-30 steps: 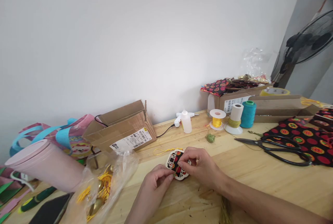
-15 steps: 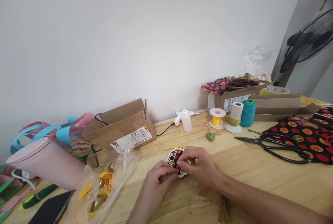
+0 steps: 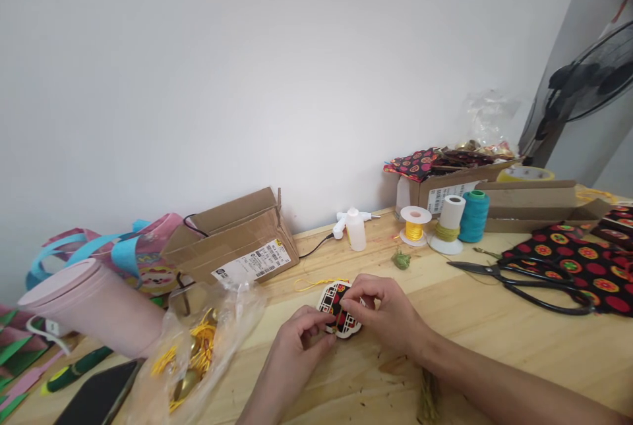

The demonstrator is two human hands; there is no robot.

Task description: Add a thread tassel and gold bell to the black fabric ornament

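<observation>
At the lower centre of the frame, we see a framed plaque point(image 3: 331, 301), a pale fretwork border over dark, red-patterned cloth, lying on the wooden table point(image 3: 484, 346) between two bare hands. The right hand point(image 3: 384, 306) comes in from the lower right; its thumb and forefinger meet over the plaque and appear to pinch the upper end of a thin strand point(image 3: 339, 317). The left hand point(image 3: 299, 344) reaches from below, its thumb and forefinger curved around the strand's lower end; we cannot tell whether they press on it. We judge that a fingertip hold suits so slender a piece, and that the tabletop bears the plaque's weight.

A yellow cord point(image 3: 316, 283) trails beyond the plaque's upper edge, away from the fingers. Dried stems point(image 3: 429, 393) lie at the lower edge, beside the right forearm, and a green clump point(image 3: 401, 259) sits above the hands, both probably placed for easy reach. At right, the black scissors point(image 3: 548, 296) point leftward, handles overlapping patterned cloth point(image 3: 601, 277); we suppose this favours the right hand. The white bottle point(image 3: 355, 230) stands upright near the wall, presumably against spilling.
</observation>
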